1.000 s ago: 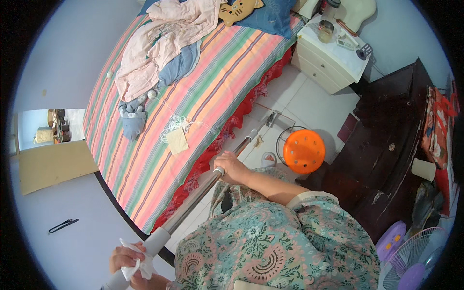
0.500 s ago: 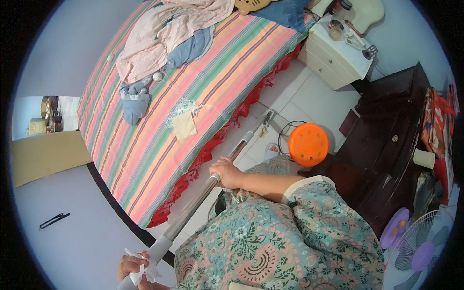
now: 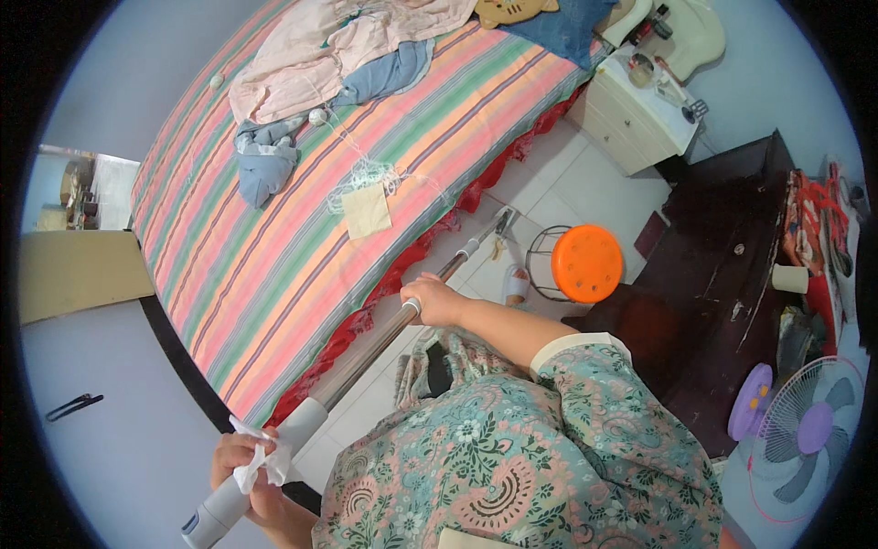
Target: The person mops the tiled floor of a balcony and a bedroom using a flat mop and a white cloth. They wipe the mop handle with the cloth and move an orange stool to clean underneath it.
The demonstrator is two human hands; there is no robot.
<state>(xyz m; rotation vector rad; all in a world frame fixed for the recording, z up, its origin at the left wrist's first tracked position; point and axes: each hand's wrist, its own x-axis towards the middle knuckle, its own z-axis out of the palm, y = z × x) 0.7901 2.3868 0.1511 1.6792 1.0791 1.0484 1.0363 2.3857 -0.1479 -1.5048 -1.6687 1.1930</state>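
A long metal pole (image 3: 358, 366) with a thick light-grey sleeve (image 3: 302, 424) slants across the view. It runs from my lower left to the floor by the bed. On the metal part, my right hand (image 3: 432, 300) is wrapped round the pole near a pale ring. My left hand (image 3: 247, 468) grips a crumpled white tissue (image 3: 262, 462) against the thick grey part, close to its near end. The pole's far end (image 3: 501, 220) is small and its kind is unclear.
Left of the pole is a bed with a striped cover (image 3: 302, 274), bearing clothes and tangled white cord (image 3: 366, 183). An orange stool (image 3: 586, 263) stands right of the pole's far end. Beyond are a white cabinet (image 3: 631, 123), dark wooden furniture (image 3: 686, 302) and a fan (image 3: 814, 425).
My left hand and the tissue have moved up in view, and more of the pole's near end shows. My right hand keeps its hold on the pole. The view has shifted slightly.
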